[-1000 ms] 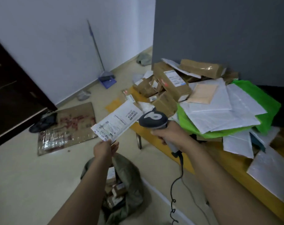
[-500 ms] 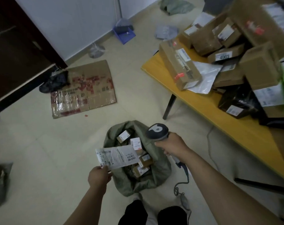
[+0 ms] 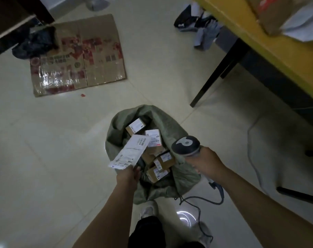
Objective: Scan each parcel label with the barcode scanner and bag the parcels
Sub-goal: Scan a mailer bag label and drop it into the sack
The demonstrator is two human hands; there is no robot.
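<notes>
Head view: your left hand (image 3: 128, 176) pinches the flat white parcel (image 3: 132, 151) by its near edge, poised over the open green sack (image 3: 171, 122) on the floor, apparently for dropping in. Your right hand (image 3: 205, 163) grips the barcode scanner (image 3: 186, 145), held aside, clear of the sack's mouth.

I'm in a small parcel-handling room, a makeshift sorting spot: a pale tiled floor (image 3: 44, 158) with a flattened cardboard box (image 3: 91, 56) lying on it, and a yellow counter (image 3: 270, 51) carrying a brown carton (image 3: 270, 18) and white mailers (image 3: 302, 27). At my feet a grey-green sack (image 3: 175, 126) stands open with small labelled boxes (image 3: 163, 161) inside, and my right hand (image 3: 206, 162) grips a corded barcode scanner (image 3: 185, 143).
</notes>
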